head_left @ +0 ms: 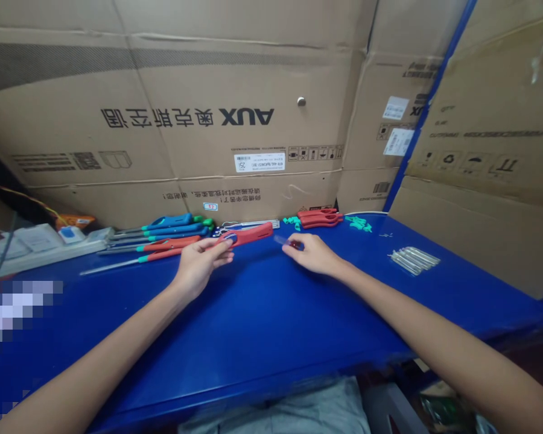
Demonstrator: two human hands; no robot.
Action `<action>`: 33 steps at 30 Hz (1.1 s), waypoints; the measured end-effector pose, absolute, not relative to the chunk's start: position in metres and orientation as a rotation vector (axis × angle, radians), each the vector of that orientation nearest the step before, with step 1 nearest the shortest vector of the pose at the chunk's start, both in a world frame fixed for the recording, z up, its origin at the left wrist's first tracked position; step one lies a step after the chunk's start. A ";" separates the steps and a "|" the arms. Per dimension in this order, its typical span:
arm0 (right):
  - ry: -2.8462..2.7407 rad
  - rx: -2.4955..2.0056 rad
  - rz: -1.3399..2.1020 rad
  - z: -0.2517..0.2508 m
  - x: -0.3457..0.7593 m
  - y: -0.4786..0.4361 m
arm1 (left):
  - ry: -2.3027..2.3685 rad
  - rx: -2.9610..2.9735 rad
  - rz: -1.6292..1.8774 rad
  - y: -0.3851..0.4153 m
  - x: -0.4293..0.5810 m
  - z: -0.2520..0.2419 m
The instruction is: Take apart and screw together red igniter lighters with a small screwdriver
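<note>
My left hand (203, 262) is closed around a red lighter handle (253, 234), held above the blue table with its long slotted end pointing right. A short gap away, my right hand (314, 253) pinches a small clear plastic tube (281, 240); its other end is hidden by the fingers. Left of my left hand lie several long-nosed lighters with orange handles (169, 243) and blue handles (174, 220). Behind the hands are thin metal parts (257, 224) and a stack of red lighter handles (319, 218).
Small teal pieces (358, 223) lie beside the red stack. Several clear tubes (415, 260) are grouped on the right of the table (253, 343). A white power strip (40, 250) with plugs stands at left. Cardboard (185, 72) walls in the back and right.
</note>
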State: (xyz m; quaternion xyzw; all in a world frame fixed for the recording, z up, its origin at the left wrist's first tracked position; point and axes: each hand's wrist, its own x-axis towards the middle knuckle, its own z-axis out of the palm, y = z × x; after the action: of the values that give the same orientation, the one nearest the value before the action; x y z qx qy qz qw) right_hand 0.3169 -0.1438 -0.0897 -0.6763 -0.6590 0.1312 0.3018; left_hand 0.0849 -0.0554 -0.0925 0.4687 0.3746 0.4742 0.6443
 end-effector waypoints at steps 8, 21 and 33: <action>-1.965 -1.526 0.039 -0.098 0.309 -0.150 | 0.825 1.127 1.281 -0.056 0.084 -0.091; -2.035 -1.030 -0.418 -0.093 0.276 -0.161 | 0.677 1.969 1.456 -0.089 0.094 -0.108; -1.966 -1.034 -0.510 -0.073 0.287 -0.161 | 0.458 2.000 1.231 -0.092 0.094 -0.112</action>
State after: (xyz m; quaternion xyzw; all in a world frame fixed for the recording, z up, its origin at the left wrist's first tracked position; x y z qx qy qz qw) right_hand 0.2873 -0.1607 -0.0731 -0.4123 -0.7835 -0.2033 0.4180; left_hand 0.0945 -0.0918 -0.1124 0.7780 0.1779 0.4789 0.3655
